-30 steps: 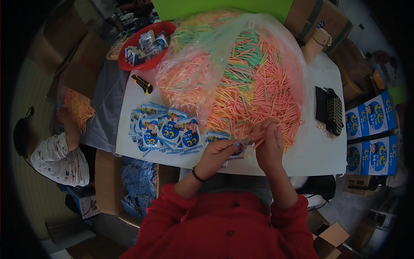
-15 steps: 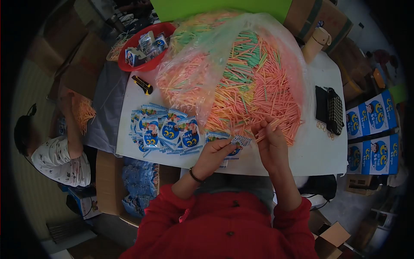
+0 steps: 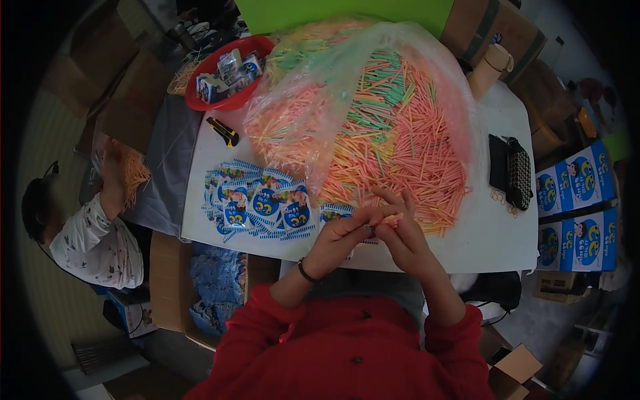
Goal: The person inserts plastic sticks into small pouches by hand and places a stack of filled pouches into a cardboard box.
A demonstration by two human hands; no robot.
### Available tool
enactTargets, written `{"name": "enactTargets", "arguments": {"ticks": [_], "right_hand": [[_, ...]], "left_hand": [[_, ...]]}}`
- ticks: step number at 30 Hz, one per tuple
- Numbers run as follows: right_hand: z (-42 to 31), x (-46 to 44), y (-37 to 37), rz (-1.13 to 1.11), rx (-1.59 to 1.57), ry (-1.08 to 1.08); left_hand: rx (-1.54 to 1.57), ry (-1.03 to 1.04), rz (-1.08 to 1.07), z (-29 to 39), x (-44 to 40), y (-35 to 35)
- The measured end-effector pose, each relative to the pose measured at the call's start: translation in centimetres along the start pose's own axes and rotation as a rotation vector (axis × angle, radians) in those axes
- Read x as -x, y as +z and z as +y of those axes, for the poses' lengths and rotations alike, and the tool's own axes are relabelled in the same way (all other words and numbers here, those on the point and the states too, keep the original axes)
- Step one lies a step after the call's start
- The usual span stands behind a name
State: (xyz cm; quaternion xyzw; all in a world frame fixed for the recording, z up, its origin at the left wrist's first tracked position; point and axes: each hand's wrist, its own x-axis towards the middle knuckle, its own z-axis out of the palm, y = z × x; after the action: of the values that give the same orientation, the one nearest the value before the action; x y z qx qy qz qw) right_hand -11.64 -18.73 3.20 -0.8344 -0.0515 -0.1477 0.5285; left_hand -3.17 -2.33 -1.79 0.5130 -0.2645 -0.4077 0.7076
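Two hands (image 3: 408,245) closer, perhaps one packet (image 3: 369,231)

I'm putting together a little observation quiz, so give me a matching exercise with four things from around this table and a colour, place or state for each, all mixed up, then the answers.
Things:
1. Utility knife
2. Bowl
3. Coloured sticks
4. Flask

Descriptions:
A. Heaped, partly covered by clear plastic
B. Beige, near a cardboard box
C. Black and yellow
D. Red, with small packets inside

Right pairs:
1-C, utility knife
2-D, bowl
3-A, coloured sticks
4-B, flask
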Motion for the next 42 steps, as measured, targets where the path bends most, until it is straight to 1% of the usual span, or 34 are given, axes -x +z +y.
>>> {"name": "enactTargets", "arguments": {"ticks": [4,6,8,9,10,12,13,15,16,17,18,19,20,21,22,24,25,26,28,29,31,33,37,39,40,42], "right_hand": [[-1.6,-0.6,-1.1,-0.07,0.068,-0.032],[-2.1,-0.7,-1.8,-0.102,0.106,-0.042],[-2.5,-0.7,-2.3,-0.041,0.101,-0.035],[-2.1,-0.6,-2.6,-0.047,0.092,-0.043],[-1.4,-0.3,-2.8,0.045,-0.031,-0.036],[-1.0,0.1,-3.2,0.206,-0.24,-0.004],[-0.6,0.5,-3.6,0.205,-0.243,-0.006],[0.2,2.2,-5.5,0.413,-0.272,0.12],[0.9,3.2,-6.7,0.435,-0.239,0.139],[2.0,4.1,-7.8,0.478,-0.113,0.201],[2.4,5.0,-8.8,0.513,0.01,0.259],[2.0,5.5,-9.6,0.522,0.033,0.271],[1.6,5.5,-10.2,0.427,0.31,0.253],[1.4,5.4,-10.4,0.324,0.575,0.227],[1.1,5.2,-10.4,0.326,0.576,0.225],[0.6,5.0,-9.8,0.049,0.969,0.174],[1.0,5.2,-9.5,0.052,0.967,0.182],[1.8,5.2,-9.1,0.012,1.025,0.186],[3.4,4.9,-8.7,-0.032,1.078,0.186],[4.1,4.6,-8.5,0.003,1.049,0.186],[5.1,4.2,-8.3,0.04,1.013,0.185],[5.9,4.2,-8.7,-0.024,1.031,0.213],[7.0,5.3,-9.3,-0.007,0.96,0.146],[6.8,5.7,-9.4,0.132,0.729,0.158],[6.5,5.9,-9.1,0.123,0.718,0.15],[6.2,6.0,-8.5,0.264,0.377,0.37]], "left_hand": [[0.096,0.028,-0.065,0.2,-0.3,-0.1],[0.156,0.085,-0.094,0.6,-0.6,0.3],[0.189,0.057,-0.078,0.0,-0.5,0.0],[0.222,0.029,-0.062,-0.2,-0.4,-0.2],[0.213,0.031,-0.047,0.2,0.0,-0.2],[0.278,0.09,0.047,1.2,1.0,0.0],[0.275,0.091,0.05,1.8,1.6,-0.4],[-0.01,0.16,0.361,3.0,3.0,-1.9],[-0.17,0.107,0.493,4.4,3.2,-2.2],[-0.332,0.052,0.619,5.6,3.2,-3.1],[-0.776,0.127,0.611,5.8,3.4,-5.0],[-1.223,0.216,0.595,5.8,3.4,-6.3],[-1.21,0.221,0.588,5.4,2.9,-6.4],[-1.454,0.322,0.721,5.2,2.5,-6.6],[-1.702,0.423,0.855,5.1,2.3,-6.7],[-1.762,0.46,0.869,4.7,2.5,-6.1],[-1.817,0.487,0.883,4.4,2.7,-5.5],[-1.817,0.486,0.877,4.1,2.9,-4.8],[-1.783,0.379,0.666,4.3,3.1,-2.7],[-1.787,0.375,0.667,4.1,3.1,-2.4],[-1.77,0.152,0.495,3.2,3.1,-2.2],[-1.738,0.162,0.502,2.4,3.1,-2.1],[-1.617,0.156,0.541,1.7,2.9,-2.3],[-1.558,0.15,0.554,1.6,2.8,-2.5],[-1.503,0.157,0.55,1.6,2.8,-2.6],[-1.481,0.146,0.559,1.4,2.7,-2.5]]}}
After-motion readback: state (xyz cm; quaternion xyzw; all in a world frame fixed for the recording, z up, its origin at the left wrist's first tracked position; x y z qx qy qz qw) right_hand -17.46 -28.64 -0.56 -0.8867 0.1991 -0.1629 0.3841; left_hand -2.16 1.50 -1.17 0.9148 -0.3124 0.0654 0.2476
